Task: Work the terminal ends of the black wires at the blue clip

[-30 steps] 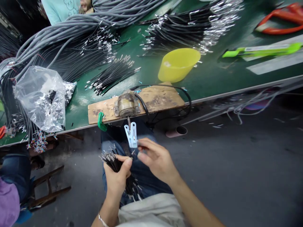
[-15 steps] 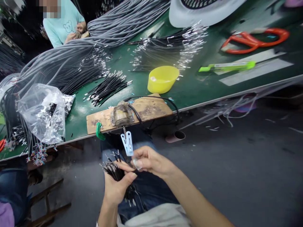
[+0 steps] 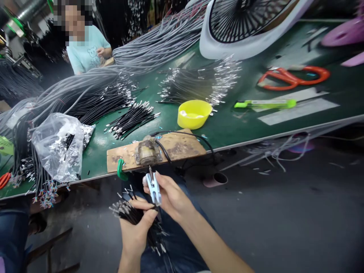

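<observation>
Here, the right hand (image 3: 174, 197) has its fingers around the pale-blue clip (image 3: 154, 189) at the metal shaft (image 3: 150, 170). Below, the left hand (image 3: 135, 232) grips bundled black wires (image 3: 128, 212).

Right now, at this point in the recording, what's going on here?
A person's left hand holds a bundle of black wires. The right hand grips a blue clothespin at the end of a metal rod, which sticks out past a wooden board at the edge of a green table. More black wires lie on the table, some behind a yellow container.
</observation>
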The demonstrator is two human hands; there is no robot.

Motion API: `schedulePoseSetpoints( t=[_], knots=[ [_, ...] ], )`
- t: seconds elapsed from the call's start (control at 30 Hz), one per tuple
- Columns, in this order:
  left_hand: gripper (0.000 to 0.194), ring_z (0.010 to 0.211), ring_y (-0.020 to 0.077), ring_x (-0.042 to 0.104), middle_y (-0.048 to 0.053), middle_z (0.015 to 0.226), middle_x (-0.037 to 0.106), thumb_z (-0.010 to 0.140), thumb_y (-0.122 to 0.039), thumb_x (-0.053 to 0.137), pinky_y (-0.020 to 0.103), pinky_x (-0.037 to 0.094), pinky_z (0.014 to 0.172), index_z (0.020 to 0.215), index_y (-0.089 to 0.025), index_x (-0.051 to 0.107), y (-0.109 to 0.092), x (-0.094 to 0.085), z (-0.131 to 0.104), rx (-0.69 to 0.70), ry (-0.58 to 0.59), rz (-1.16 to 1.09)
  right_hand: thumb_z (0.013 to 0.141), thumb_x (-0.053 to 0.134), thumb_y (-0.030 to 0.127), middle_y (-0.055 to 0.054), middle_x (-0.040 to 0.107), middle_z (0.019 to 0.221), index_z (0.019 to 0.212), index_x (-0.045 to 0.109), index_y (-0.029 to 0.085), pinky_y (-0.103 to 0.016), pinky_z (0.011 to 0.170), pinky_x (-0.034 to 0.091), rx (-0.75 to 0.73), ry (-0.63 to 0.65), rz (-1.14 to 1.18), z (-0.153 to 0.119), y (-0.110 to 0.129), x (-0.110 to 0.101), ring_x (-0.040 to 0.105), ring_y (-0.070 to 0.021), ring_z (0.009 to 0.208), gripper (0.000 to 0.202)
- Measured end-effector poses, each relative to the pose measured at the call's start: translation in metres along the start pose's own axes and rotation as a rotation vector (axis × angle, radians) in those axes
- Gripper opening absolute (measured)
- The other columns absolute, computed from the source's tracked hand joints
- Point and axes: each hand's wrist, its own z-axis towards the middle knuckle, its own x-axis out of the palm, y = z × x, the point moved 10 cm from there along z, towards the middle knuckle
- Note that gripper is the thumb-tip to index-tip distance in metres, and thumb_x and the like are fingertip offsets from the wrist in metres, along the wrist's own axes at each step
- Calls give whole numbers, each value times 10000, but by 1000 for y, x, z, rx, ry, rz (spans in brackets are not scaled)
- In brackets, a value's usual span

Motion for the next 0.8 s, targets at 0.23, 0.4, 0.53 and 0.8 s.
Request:
schedulePoseSetpoints(
  t=[0.23, 0.4, 0.53, 0.8],
  knots=[
    [222, 516, 167, 572, 34, 552, 611, 601, -415, 753, 294, 493, 506, 579, -206, 685, 24, 5, 7, -107, 79, -77, 641, 664, 602, -45, 680, 668, 698, 693, 181, -258, 521, 465, 172, 43, 203, -3, -25, -5, 578, -141, 548, 425],
    [225, 429, 74, 438, 6, 586, 559, 579, -366, 785, 201, 338, 372, 598, -179, 662, 35, 13, -9, -322, 121, -326, 644, 692, 548, -10, 619, 586, 666, 680, 185, -247, 503, 427, 99, -56, 120, -10, -25, -41, 515, -122, 522, 364],
    [265, 355, 15, 272, -19, 566, 520, 655, -411, 729, 178, 219, 343, 725, -166, 655, 43, 16, -24, -434, 130, -384, 615, 741, 486, -7, 611, 626, 688, 670, 173, -247, 545, 421, -34, -210, -165, -29, -9, -69, 504, -118, 557, 330],
    [230, 428, 43, 387, -29, 554, 523, 591, -305, 781, 176, 285, 388, 705, -156, 647, 63, 13, -39, -549, 88, -299, 776, 616, 189, -15, 591, 649, 709, 634, 199, -293, 595, 413, -643, -57, -977, -68, 45, -1, 509, -160, 625, 70]
  ],
)
